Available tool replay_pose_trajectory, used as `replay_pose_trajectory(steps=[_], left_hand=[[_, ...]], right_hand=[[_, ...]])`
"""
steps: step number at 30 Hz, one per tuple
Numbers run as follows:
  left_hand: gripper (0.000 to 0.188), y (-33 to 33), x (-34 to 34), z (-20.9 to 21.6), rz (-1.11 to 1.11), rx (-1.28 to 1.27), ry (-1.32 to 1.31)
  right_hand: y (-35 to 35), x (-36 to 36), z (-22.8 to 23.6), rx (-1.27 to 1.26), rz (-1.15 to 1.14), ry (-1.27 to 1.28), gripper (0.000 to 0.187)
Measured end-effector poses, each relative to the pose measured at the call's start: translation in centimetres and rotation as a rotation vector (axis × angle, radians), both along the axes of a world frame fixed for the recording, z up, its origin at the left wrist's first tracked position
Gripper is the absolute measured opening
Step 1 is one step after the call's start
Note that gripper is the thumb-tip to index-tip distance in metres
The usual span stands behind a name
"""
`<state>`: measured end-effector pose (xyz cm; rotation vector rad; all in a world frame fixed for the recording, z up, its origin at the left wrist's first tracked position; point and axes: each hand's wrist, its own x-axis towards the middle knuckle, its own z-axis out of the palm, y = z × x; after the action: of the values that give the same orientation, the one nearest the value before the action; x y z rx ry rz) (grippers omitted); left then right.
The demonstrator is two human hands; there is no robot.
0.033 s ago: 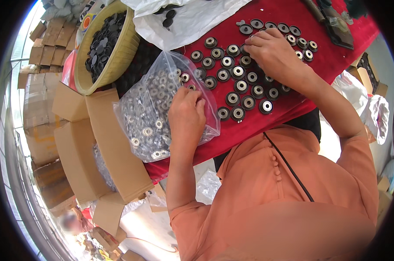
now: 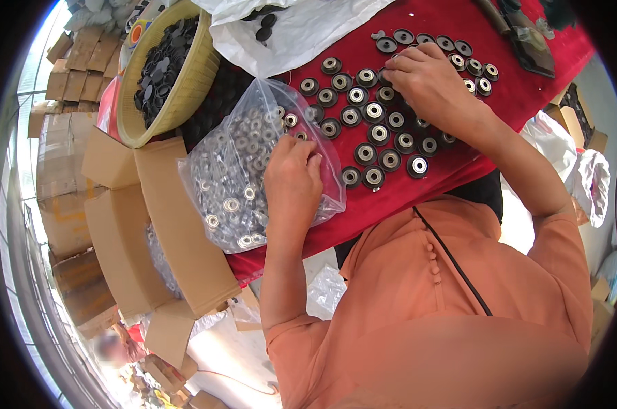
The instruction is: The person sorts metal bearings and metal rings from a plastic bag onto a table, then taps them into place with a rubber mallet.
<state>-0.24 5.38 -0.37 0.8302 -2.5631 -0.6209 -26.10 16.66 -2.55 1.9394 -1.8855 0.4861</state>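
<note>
Left hand (image 2: 293,174), curled, touches the clear plastic bag (image 2: 332,202) of silver metal rings (image 2: 231,204); right hand (image 2: 431,85), right of it, covers black round wheels (image 2: 379,134); can't tell either grip's hold.

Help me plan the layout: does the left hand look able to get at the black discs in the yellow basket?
Probably yes, with a stretch: the black discs lie uncovered in the yellow basket, though the clear bag is between, so the left hand might have to pass over it.
</note>
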Motion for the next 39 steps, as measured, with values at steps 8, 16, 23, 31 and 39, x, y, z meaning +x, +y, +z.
replay_pose_trajectory(steps=[8, 16, 23, 31, 39], left_hand=[[0.016, -0.9, 0.7, 1.2, 0.064, -0.183, -0.003], [0.035, -1.0, -0.1, 0.7, 0.139, -0.359, -0.178], [0.038, -1.2, 0.7, 0.7, 0.142, -0.317, -0.144], [0.026, -2.7, -0.6, 2.1, 0.161, -0.312, -0.436], [0.02, -4.1, -1.2, 2.2, 0.185, -0.301, -0.491]], right_hand=[[-1.5, 1.7, 1.5, -0.032, 0.038, -0.048, 0.021], [-9.3, 9.2, -0.2, 0.106, 0.332, -0.208, 0.016], [-10.3, 10.7, -0.3, 0.134, 0.318, -0.106, 0.015], [-8.2, 10.8, -0.1, 0.235, 0.42, -0.297, 0.017], [-8.8, 12.3, 0.2, 0.223, 0.321, -0.251, 0.02]])
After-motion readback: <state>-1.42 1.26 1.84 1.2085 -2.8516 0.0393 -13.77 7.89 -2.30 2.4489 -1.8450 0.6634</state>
